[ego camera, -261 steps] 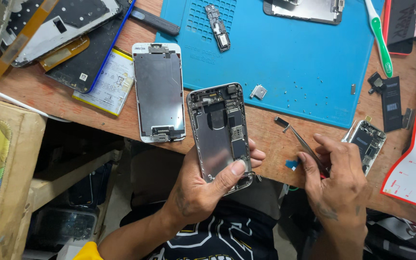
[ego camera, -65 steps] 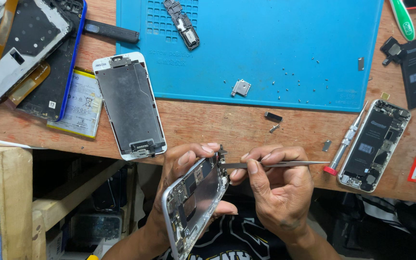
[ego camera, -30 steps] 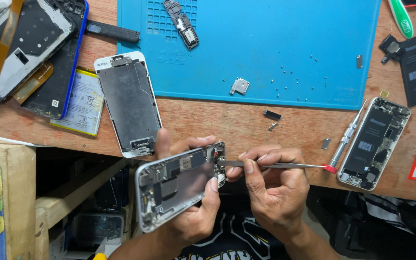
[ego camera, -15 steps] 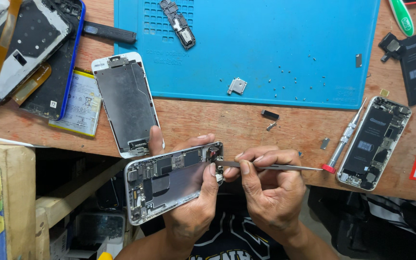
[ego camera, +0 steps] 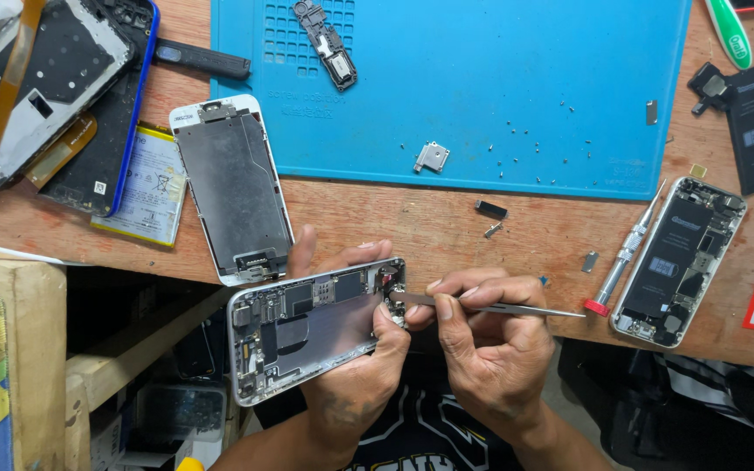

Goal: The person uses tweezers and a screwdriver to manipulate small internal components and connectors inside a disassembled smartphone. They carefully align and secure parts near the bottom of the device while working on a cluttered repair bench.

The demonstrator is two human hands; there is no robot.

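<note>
Your left hand [ego camera: 351, 384] grips the opened phone chassis [ego camera: 316, 327]; right hand [ego camera: 490, 349] fingers pinch tweezers [ego camera: 490, 306] at its right end. Screws [ego camera: 534, 148] already out on the blue mat [ego camera: 482, 78]; internals remain.

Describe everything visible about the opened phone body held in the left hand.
The opened silver phone body is a metal-looking rectangular shell with its screen off, exposing dark circuit parts, small connectors and a bare grey battery bay. It lies tilted, long side nearly horizontal, below the wooden bench's front edge. The left hand grips its right end, thumb on top. The thin metal tweezers in the right hand touch its upper right corner.
</note>
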